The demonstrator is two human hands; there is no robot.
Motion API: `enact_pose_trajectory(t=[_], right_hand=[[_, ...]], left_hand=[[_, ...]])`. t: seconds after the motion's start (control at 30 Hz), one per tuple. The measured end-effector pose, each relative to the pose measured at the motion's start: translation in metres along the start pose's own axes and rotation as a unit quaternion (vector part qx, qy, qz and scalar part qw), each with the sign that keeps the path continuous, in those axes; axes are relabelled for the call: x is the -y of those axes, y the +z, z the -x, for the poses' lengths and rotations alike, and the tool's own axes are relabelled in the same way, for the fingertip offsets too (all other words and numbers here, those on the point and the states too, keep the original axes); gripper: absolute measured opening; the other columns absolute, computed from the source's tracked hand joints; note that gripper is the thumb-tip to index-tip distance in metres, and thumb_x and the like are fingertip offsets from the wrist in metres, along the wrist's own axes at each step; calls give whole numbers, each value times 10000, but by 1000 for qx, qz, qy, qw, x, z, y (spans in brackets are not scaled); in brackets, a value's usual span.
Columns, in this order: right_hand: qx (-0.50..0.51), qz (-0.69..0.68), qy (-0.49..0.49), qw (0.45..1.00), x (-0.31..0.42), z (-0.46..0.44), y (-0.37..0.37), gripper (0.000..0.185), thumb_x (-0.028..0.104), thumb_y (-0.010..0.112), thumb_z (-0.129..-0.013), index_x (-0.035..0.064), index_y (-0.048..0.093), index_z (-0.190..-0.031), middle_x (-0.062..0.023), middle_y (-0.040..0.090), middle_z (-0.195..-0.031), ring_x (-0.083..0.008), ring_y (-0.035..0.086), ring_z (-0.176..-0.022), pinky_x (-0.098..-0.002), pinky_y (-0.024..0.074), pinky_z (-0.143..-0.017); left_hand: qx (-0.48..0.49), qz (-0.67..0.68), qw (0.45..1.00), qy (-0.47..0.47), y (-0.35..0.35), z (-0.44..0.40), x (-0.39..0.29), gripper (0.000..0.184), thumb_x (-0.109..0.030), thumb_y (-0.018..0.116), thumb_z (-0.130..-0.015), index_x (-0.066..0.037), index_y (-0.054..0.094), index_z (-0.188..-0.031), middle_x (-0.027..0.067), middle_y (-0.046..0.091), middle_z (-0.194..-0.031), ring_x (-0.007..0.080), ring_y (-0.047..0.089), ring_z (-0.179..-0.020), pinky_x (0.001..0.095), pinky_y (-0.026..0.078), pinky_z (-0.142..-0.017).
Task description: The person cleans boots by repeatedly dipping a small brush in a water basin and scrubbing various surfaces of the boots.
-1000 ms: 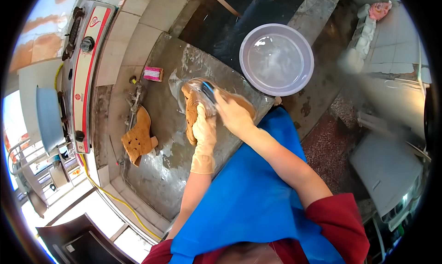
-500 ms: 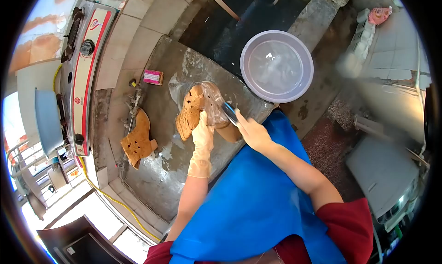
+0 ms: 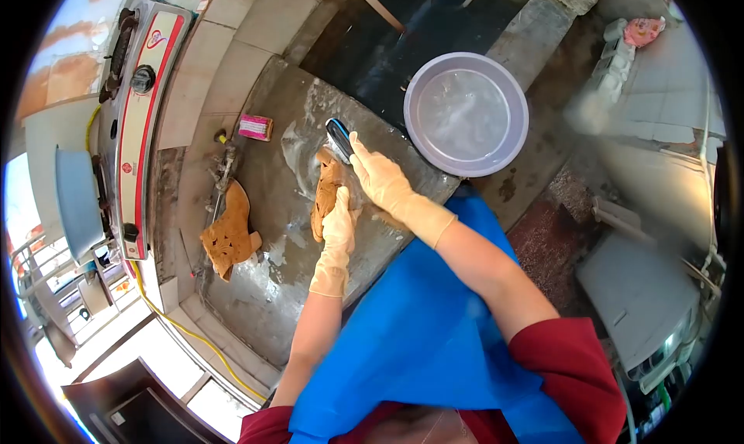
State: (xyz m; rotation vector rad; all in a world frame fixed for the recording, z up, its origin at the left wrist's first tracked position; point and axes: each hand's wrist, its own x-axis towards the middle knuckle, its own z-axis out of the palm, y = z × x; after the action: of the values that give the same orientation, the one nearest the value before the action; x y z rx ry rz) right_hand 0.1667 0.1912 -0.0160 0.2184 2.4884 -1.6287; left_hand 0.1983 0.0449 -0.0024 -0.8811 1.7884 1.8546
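Jutting beyond the left hand (image 3: pixel 339 222) gripping it, a brown boot (image 3: pixel 326 188) lies near a brush (image 3: pixel 338 136) the right hand (image 3: pixel 379 179) clasps.

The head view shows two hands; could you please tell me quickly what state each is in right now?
Left hand: closed, holding a boot.
Right hand: closed, holding a brush.

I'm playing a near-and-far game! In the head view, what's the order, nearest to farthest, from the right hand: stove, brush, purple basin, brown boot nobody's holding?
1. Brush: held in the right hand.
2. Purple basin: up and to the right.
3. Brown boot: on the left, lying unheld.
4. Stove: farther left.
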Motion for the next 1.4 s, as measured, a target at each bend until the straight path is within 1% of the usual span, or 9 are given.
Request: enact_pose_trajectory(t=[0.2, 0.37, 0.53, 0.73, 0.8, 0.97, 1.03, 1.23, 1.4], right_hand=[[116, -41, 114, 986, -54, 90, -29, 535, 285, 409, -1022, 164, 267, -1524, -257, 621, -927, -435, 613, -856, -491, 480, -778], [-15, -87, -40, 995, -9, -8, -2, 525, 288, 403, -1022, 152, 274, -1513, -279, 620, -946, -455, 593, -896, -498, 455, -808], [118, -30, 146, 982, -43, 85, -32, 530, 305, 390, -1029, 154, 252, -1518, -269, 612, -865, -453, 594, -848, -488, 461, -785], [-20, -29, -53, 998, 6, 23, -15, 536, 273, 428, -1022, 101, 278, -1507, -280, 619, -967, -446, 597, -914, -494, 459, -807], [16, 9, -10, 1000, -34, 81, -14, 543, 268, 423, -1020, 104, 265, -1513, -281, 622, -987, -449, 601, -927, -497, 461, -823], [100, 3, 173, 980, -24, 101, -20, 575, 269, 402, -1017, 112, 210, -1536, -294, 623, -1003, -457, 608, -951, -499, 465, -862], [14, -63, 90, 994, -4, 89, 5, 582, 290, 410, -1015, 121, 212, -1536, -286, 616, -960, -450, 611, -911, -496, 478, -812], [115, 40, 144, 982, -31, 129, -28, 574, 352, 419, -1015, 218, 231, -1540, -259, 603, -1007, -454, 612, -872, -505, 491, -802], [51, -20, 89, 994, -29, 137, -50, 554, 275, 479, -1010, 156, 297, -1520, -255, 635, -1025, -431, 625, -913, -467, 499, -819]], left_hand=[[15, 64, 998, -15, 3, -1, -3, 511, -304, 595, -981, -42, 445, -1393, 62, 516, -1312, 208, 533, -1157, 393, 528, -938], [8, 14, 999, -43, 3, -6, -5, 487, -217, 546, -1005, -109, 374, -1447, 73, 466, -1408, 263, 481, -1280, 498, 495, -995], [34, 76, 997, -7, 3, -2, 1, 545, -314, 605, -974, -44, 417, -1409, 62, 481, -1355, 211, 515, -1185, 409, 519, -956], [-13, 30, 999, -34, 4, -4, 5, 579, -354, 616, -963, -68, 412, -1423, 50, 486, -1358, 199, 526, -1184, 372, 505, -976], [-9, 22, 999, -39, 10, -2, 6, 582, -361, 615, -962, -72, 412, -1424, 51, 488, -1360, 196, 526, -1188, 353, 503, -976], [65, 202, 977, -14, 29, 16, -7, 620, -468, 505, -990, -92, 356, -1460, 114, 449, -1433, 269, 467, -1291, 425, 408, -1087], [106, 321, 940, -47, 34, 9, -23, 659, -532, 410, -1005, -87, 325, -1484, 122, 407, -1484, 287, 423, -1333, 398, 352, -1130], [143, 167, 967, 129, 33, 4, -28, 620, -482, 431, -1017, -56, 367, -1463, 111, 476, -1416, 240, 473, -1288, 399, 413, -1071], [97, -123, 983, 91, 4, 14, -70, 582, -361, 641, -950, 0, 485, -1379, 112, 562, -1313, 219, 537, -1195, 342, 444, -1019]])
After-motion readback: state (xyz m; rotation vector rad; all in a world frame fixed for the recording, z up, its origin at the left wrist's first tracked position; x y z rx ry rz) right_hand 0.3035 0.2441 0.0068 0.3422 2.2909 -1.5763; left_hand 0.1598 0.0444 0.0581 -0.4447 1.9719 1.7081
